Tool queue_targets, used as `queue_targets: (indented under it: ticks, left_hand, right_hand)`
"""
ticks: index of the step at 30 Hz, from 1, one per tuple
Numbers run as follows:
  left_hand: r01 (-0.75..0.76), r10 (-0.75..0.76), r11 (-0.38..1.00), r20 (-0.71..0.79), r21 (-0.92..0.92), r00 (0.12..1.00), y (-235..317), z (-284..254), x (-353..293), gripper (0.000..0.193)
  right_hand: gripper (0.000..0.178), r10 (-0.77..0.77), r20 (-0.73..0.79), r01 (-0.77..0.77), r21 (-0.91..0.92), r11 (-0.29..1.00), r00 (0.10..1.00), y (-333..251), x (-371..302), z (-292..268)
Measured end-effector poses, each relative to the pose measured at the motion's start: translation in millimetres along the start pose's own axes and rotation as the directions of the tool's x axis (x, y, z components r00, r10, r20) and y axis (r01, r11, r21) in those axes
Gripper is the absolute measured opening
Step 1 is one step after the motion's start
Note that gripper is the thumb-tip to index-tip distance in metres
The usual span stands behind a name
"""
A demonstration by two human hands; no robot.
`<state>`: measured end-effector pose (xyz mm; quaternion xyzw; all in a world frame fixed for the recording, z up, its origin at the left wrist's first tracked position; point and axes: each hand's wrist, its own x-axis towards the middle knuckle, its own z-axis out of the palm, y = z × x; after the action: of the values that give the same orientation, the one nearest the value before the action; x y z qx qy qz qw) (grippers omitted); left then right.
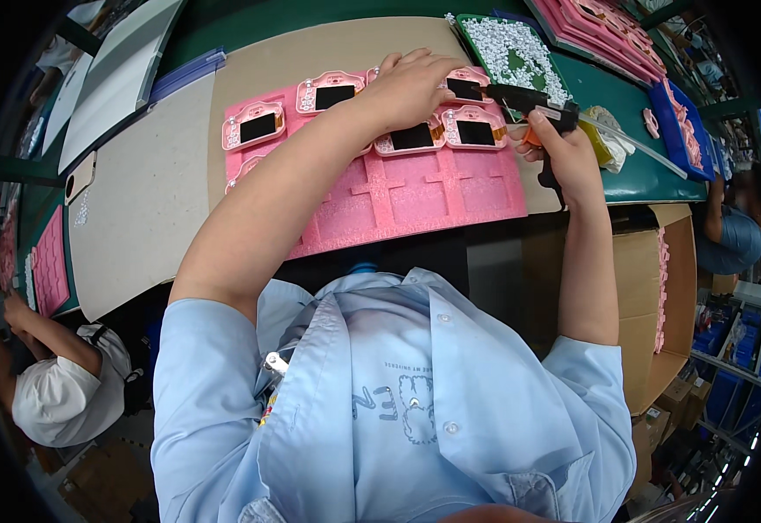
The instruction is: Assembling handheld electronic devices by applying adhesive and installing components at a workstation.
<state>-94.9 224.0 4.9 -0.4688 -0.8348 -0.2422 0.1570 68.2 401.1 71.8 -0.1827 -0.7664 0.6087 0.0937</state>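
Note:
My right hand point(563, 157) is wrapped around a black glue gun point(533, 98) with an orange trigger. A long translucent glue stick point(638, 144) runs out of its back. The nozzle points left, at a pink toy case point(468, 98) with a dark screen, at the far right of the pink foam tray point(380, 209). My left hand point(414, 84) reaches across the tray, its thumb and fingers gripping that case's left side. More pink cases with screens, such as one case point(475, 128) just nearer, sit in the tray. My left forearm hides some of them.
A green tray of small white parts point(516, 57) stands behind the glue gun. Stacked pink trays point(603, 35) and a blue bin of pink parts point(681, 131) lie to the right. A yellow-and-white bundle point(607, 139) is beside my right hand. Other people sit at both sides.

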Motion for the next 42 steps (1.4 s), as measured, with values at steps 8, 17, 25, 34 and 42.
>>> queue_targets:
  ticks: [8, 17, 25, 34, 42]
  left_hand:
    - [0.022, -0.005, 0.995, 0.179, -0.094, 0.984, 40.1, -32.9, -26.4, 0.048]
    - [0.087, -0.06, 0.987, 0.195, -0.132, 0.979, 48.4, -26.9, -28.7, 0.053]
    - [0.082, -0.061, 0.988, 0.153, -0.132, 0.986, 51.2, -24.2, -30.4, 0.057]
    - [0.089, -0.066, 0.984, 0.152, -0.153, 0.986, 48.0, -23.0, -32.1, 0.057]
    - [0.107, -0.081, 0.981, 0.16, -0.162, 0.984, 49.0, -21.5, -33.0, 0.057]
  right_hand:
    - [0.028, 0.008, 0.003, -0.008, -0.049, 0.999, 1.0, 13.4, -35.8, -17.9]
    - [0.027, 0.025, -0.048, -0.033, -0.164, 0.986, 0.999, 8.2, -40.2, 2.6]
    - [0.031, -0.069, -0.044, 0.052, -0.32, 0.946, 0.997, 14.5, -30.8, 8.1]
    - [0.033, -0.044, -0.043, 0.021, -0.423, 0.906, 0.998, 4.7, -29.3, 12.8]
    - [0.031, -0.015, -0.011, 0.009, -0.431, 0.903, 1.0, 7.1, -32.4, 8.9]
